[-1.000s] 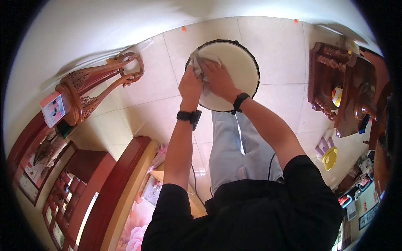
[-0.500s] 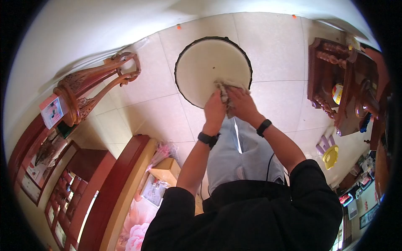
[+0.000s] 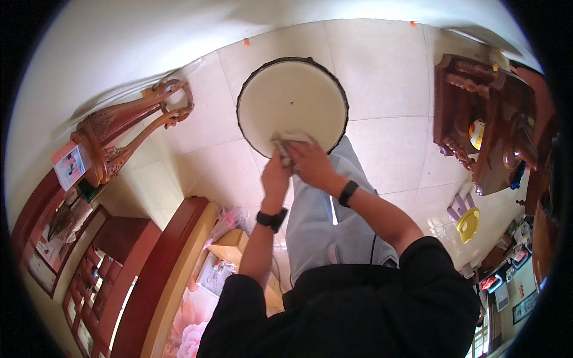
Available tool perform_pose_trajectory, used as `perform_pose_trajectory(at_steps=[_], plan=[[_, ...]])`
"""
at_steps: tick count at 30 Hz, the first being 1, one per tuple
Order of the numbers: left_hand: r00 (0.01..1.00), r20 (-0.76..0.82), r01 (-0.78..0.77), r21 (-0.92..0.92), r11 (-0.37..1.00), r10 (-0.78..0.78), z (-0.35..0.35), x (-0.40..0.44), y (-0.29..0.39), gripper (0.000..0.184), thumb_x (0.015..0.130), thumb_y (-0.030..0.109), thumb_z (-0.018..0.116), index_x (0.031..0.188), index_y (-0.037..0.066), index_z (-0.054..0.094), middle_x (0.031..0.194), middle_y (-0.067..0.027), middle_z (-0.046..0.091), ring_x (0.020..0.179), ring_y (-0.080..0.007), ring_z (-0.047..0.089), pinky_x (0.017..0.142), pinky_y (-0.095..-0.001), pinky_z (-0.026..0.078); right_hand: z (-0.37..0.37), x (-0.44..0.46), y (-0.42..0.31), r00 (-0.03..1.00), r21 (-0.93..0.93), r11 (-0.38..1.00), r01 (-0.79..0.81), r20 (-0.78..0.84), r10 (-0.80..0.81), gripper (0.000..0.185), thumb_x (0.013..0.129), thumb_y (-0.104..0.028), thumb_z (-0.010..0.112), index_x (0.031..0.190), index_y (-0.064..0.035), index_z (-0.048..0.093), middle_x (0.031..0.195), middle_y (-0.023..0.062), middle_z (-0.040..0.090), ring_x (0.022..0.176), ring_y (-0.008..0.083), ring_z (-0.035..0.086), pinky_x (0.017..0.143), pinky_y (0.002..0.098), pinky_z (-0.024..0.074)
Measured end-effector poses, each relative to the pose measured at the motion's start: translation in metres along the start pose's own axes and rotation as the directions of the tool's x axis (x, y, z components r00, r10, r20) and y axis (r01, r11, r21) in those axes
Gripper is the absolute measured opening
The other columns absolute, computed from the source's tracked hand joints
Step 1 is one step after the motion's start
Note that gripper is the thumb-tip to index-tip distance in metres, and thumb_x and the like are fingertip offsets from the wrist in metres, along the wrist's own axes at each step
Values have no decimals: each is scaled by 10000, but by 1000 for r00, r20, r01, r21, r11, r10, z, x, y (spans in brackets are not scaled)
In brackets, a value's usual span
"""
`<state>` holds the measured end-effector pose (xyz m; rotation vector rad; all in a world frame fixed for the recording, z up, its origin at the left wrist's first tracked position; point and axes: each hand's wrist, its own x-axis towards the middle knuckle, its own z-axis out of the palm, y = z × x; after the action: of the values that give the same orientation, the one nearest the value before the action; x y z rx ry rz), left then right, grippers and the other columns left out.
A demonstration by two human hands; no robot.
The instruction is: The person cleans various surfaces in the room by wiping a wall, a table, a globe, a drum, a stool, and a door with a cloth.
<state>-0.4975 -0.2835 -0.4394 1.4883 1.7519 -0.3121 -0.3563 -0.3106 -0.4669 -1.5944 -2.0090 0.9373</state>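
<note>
A round drum (image 3: 292, 95) with a pale flat head, a dark uneven rim and a small dark spot at its middle stands before my legs. Bunched on the near edge of its head is a light beige cloth (image 3: 293, 138). My left hand (image 3: 277, 176) is closed on the lower left end of the cloth, at the rim. Beside it, my right hand (image 3: 311, 164) presses the cloth down onto the drum, its fingers over the fabric and partly blurred. Each wrist wears a black band.
A carved wooden stand (image 3: 98, 149) is at left, with a pink-and-white box (image 3: 70, 165) near it. At right stands a dark wooden piece of furniture (image 3: 471, 113) holding a ball (image 3: 476, 134). A yellow-and-purple child's chair (image 3: 467, 224) sits on the tiled floor (image 3: 388, 65).
Both hands and the cloth have shifted left and slightly toward me along the drum's near edge. The camera view has also moved a little, so the drum appears farther left.
</note>
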Motion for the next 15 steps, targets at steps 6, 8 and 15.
perform_pose_trajectory(at_steps=[6, 8, 15], plan=[[963, -246, -79, 140, 987, 112, -47, 54, -13, 410, 855, 252, 655, 1203, 72, 534, 954, -210, 675, 881, -430, 637, 728, -522, 500, 10, 81, 2, 999, 101, 994, 36, -13, -35, 624, 746, -154, 669, 1340, -54, 506, 1371, 110, 499, 1276, 284, 461, 1147, 490, 267], [964, -254, -44, 161, 986, 84, -69, 79, 16, 393, 870, 260, 650, 1206, 96, 529, 961, -218, 673, 886, -435, 637, 727, -524, 500, -4, 108, 11, 998, 79, 997, 28, -55, -24, 630, 753, -144, 660, 1354, -64, 491, 1384, 111, 490, 1284, 287, 454, 1139, 492, 276], [909, -306, -281, 52, 958, 283, -68, 110, 68, 348, 902, 168, 549, 1232, 58, 543, 999, -199, 671, 930, -400, 635, 759, -491, 509, -49, 121, 36, 983, 22, 996, -90, -161, 92, 691, 767, -171, 663, 1411, -87, 430, 1429, 117, 441, 1304, 312, 423, 1095, 498, 316]])
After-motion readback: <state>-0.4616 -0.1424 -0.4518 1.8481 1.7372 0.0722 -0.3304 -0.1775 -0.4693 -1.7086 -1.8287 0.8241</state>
